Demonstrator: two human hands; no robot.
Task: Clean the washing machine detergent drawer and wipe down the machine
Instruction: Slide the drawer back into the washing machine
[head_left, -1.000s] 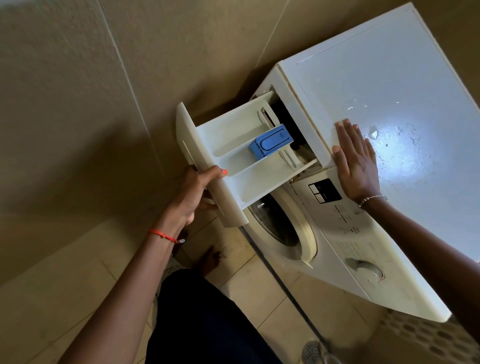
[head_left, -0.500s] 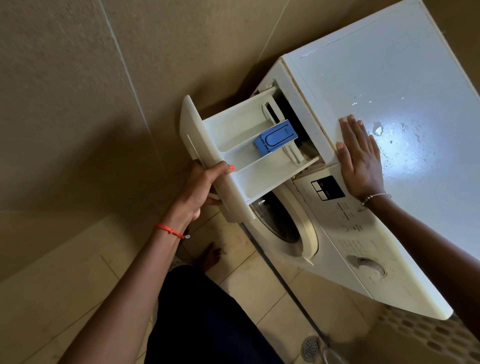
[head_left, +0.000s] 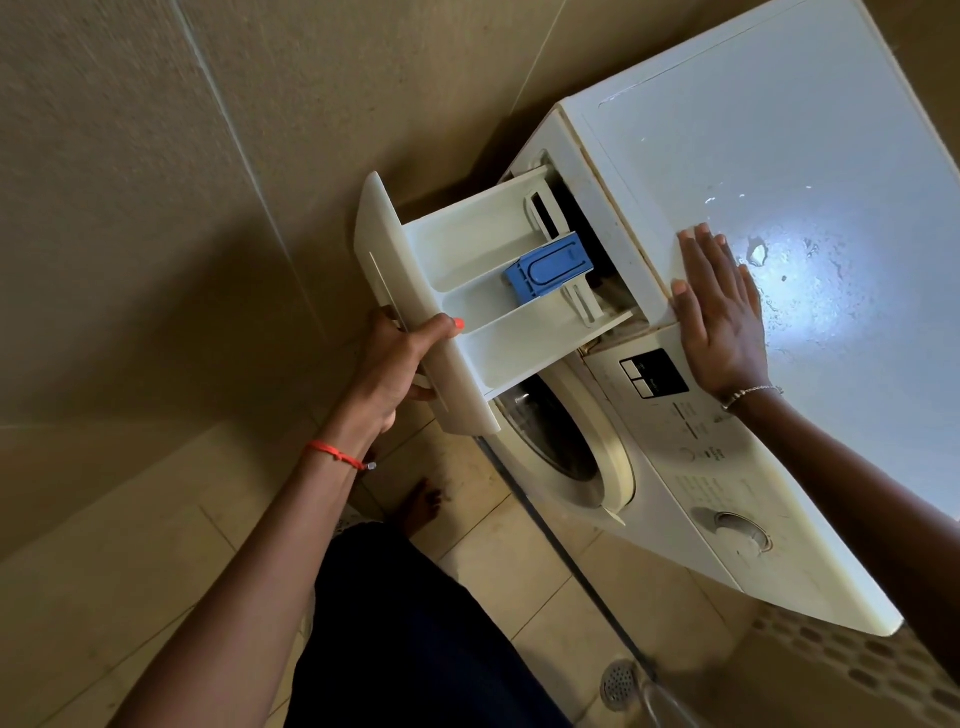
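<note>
A white front-loading washing machine (head_left: 810, 171) stands against a tiled wall. Its detergent drawer (head_left: 467, 249) is pulled far out to the left, showing three white compartments and a blue softener insert (head_left: 548, 273). My left hand (head_left: 397, 364) grips the drawer's front panel, thumb over its top edge and fingers underneath. My right hand (head_left: 719, 306) lies flat with straight fingers on the machine's top front edge, just right of the drawer opening.
The round door (head_left: 576, 457) sits below the drawer, with a display (head_left: 654, 374) and a dial (head_left: 740, 530) on the control panel. Water drops glint on the lid. A floor drain (head_left: 618, 683) and my bare foot (head_left: 421, 506) are on the tiled floor.
The view has shifted slightly. The drawer looks about as far out as before, and both hands keep their hold and place.
</note>
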